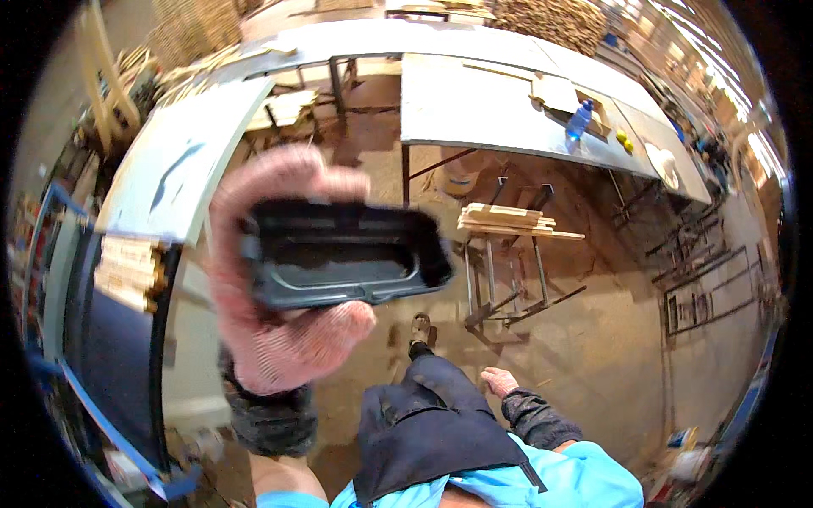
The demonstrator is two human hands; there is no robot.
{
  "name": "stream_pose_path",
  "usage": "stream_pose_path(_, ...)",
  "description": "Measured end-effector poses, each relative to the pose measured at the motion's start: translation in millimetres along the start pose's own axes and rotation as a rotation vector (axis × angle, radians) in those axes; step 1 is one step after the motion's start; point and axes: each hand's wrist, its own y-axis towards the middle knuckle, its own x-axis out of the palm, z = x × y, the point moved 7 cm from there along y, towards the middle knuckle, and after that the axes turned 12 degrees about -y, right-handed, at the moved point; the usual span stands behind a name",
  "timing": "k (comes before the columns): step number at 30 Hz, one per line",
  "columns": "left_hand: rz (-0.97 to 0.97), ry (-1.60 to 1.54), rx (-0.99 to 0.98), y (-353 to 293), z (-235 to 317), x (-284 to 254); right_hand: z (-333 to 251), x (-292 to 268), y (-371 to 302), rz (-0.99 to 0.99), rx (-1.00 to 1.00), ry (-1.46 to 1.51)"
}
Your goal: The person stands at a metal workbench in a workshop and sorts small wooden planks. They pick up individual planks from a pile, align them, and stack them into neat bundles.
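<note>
My left hand [288, 360], in a pale pink knitted glove, is raised and grips a black plastic tray [339, 292]. The thumb wraps one long side and the fingers the other. The tray is shallow and oblong with rounded corners. Its hollow faces me, and nothing shows in it. Low beside my right leg hangs my right hand [500, 382], also gloved, its fingers loosely apart with nothing visible in them. One shoe [420, 328] is stepping forward on the brown floor.
A pale table [190, 152] stands left, beside stacked wood pieces [127, 273]. A long white table [474, 106] lies ahead, bearing a blue bottle [579, 121] and yellow-green round things [625, 140]. A metal stand [491, 284] with wooden slats [512, 218] is ahead right. Metal frames [703, 300] stand further right.
</note>
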Motion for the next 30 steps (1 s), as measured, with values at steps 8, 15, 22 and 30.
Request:
stream_pose_path(8,0.122,0.182,-0.851,-74.0,-265.5,-113.4,-154.8,-121.4,156.5,0.188,-0.341,0.403)
stream_pose_path(15,0.309,0.089,-1.279,-119.6,-398.0,-171.6,-241.6,-216.3,252.4,-0.541,0.038,1.482)
stream_pose_path(22,0.401,0.062,-1.525,-87.6,-491.0,-231.4,-246.3,-256.7,345.3,-0.583,-0.090,1.128)
stream_pose_path(30,0.205,-0.007,-1.672,29.1,-638.4,-305.0,-239.6,-342.2,509.2,-0.445,-0.010,1.076)
